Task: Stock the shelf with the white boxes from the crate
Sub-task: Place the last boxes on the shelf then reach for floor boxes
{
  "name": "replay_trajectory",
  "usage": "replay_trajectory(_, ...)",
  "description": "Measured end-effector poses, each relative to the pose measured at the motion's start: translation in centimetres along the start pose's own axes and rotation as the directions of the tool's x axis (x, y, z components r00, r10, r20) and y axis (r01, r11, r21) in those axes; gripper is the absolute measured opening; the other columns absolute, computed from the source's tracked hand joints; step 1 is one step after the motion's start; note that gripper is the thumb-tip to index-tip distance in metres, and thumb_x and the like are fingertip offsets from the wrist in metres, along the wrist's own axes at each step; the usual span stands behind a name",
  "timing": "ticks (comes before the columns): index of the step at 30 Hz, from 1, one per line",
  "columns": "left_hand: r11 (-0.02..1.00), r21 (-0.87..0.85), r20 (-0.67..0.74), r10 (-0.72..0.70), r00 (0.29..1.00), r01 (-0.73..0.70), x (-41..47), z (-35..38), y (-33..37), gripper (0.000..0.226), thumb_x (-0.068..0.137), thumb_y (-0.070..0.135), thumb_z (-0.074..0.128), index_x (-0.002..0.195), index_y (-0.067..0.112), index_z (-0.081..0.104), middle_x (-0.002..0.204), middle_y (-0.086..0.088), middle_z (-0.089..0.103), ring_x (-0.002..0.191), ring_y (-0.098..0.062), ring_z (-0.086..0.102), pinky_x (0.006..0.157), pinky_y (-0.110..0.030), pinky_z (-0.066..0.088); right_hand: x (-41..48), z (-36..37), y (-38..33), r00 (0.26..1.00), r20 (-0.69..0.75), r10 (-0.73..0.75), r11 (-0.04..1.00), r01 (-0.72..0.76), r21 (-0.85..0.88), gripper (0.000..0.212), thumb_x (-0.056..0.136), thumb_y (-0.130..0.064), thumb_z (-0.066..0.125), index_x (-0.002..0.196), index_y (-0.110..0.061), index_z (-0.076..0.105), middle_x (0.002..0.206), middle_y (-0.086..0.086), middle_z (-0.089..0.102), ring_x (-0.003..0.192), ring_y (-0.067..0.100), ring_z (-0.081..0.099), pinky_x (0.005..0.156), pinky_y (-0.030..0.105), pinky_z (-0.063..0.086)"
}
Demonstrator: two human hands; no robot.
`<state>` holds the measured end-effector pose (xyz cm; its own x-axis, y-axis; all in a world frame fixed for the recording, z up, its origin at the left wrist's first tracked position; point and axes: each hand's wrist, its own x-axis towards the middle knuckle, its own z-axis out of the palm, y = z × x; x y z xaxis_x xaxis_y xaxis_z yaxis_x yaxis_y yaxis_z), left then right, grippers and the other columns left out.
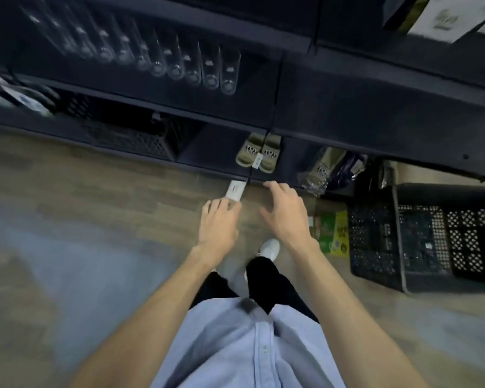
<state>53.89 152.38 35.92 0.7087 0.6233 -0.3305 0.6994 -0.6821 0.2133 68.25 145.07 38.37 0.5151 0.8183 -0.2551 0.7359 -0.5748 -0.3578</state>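
My left hand [219, 224] and my right hand [287, 212] are stretched forward over the wooden floor, fingers loosely spread, with nothing in them. The black plastic crate [420, 242] stands on the floor to my right, its inside dark, and no white box shows in it. A large white box [445, 18] sits on the dark shelf unit [347, 107] at the top right. The fingertips of my left hand overlap the near edge of a small white rectangular piece [235, 190] at the end of a black cord by the shelf's foot.
Clear glasses [179, 65] stand in a row on a middle shelf. Olive slippers [259, 152] and bagged slippers [324, 169] lie on the bottom shelf. Another black crate [140, 135] sits at the lower left. A green and yellow packet [332, 233] lies beside the crate.
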Motion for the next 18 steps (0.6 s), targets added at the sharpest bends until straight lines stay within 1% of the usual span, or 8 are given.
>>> replay_trajectory(5,0.998,-0.055,0.116,-0.013,0.993,0.020,0.7,5.2,-0.6,0.046,0.084,0.025,0.065,0.127,0.023,0.048,0.126,-0.003,0.050,0.118,-0.025,0.046,0.099,-0.034,0.032,2.1,4.2,1.9,0.994,0.113,-0.002,0.999,0.006,-0.037,0.052,0.086,-0.030,0.071,0.134,-0.021,0.051,0.128,0.005,0.057,0.116,0.028,0.053,0.093,0.040,0.041)
replay_trajectory(8,0.995,-0.099,0.173,0.010,0.985,0.008,3.1,9.7,-1.1,0.052,0.086,0.026,0.064,0.134,0.023,0.045,0.129,-0.002,0.048,0.119,-0.025,0.044,0.100,-0.035,0.032,5.3,8.3,4.5,0.991,0.136,0.010,0.998,-0.002,-0.055,0.052,0.086,-0.032,0.071,0.133,-0.021,0.052,0.126,0.006,0.058,0.115,0.029,0.054,0.093,0.041,0.041)
replay_trajectory(13,0.992,-0.120,0.170,-0.017,0.985,0.037,9.7,19.2,-2.9,0.055,0.086,0.023,0.062,0.137,0.028,0.043,0.130,0.001,0.046,0.121,-0.023,0.042,0.102,-0.032,0.031,11.5,17.3,9.1,0.986,0.164,0.015,0.998,-0.004,-0.068,0.050,0.086,-0.034,0.072,0.130,-0.019,0.053,0.117,0.007,0.058,0.110,0.029,0.054,0.090,0.039,0.040)
replay_trajectory(15,0.995,-0.097,0.179,-0.019,0.984,0.037,12.7,22.9,-3.9,0.056,0.086,0.023,0.062,0.138,0.029,0.042,0.130,0.000,0.046,0.121,-0.023,0.042,0.103,-0.034,0.032,13.7,21.0,10.9,0.987,0.162,0.007,0.998,0.005,-0.069,0.050,0.087,-0.034,0.072,0.130,-0.019,0.052,0.117,0.008,0.059,0.109,0.030,0.054,0.090,0.039,0.040)
replay_trajectory(18,0.998,-0.067,0.155,-0.009,0.988,0.020,17.3,28.1,-5.4,0.060,0.084,0.023,0.063,0.139,0.029,0.042,0.131,0.000,0.046,0.122,-0.023,0.042,0.103,-0.034,0.031,16.8,26.3,13.8,0.986,0.166,0.002,0.995,0.014,-0.095,0.052,0.088,-0.035,0.070,0.133,-0.020,0.050,0.119,0.008,0.058,0.110,0.029,0.054,0.089,0.039,0.042)
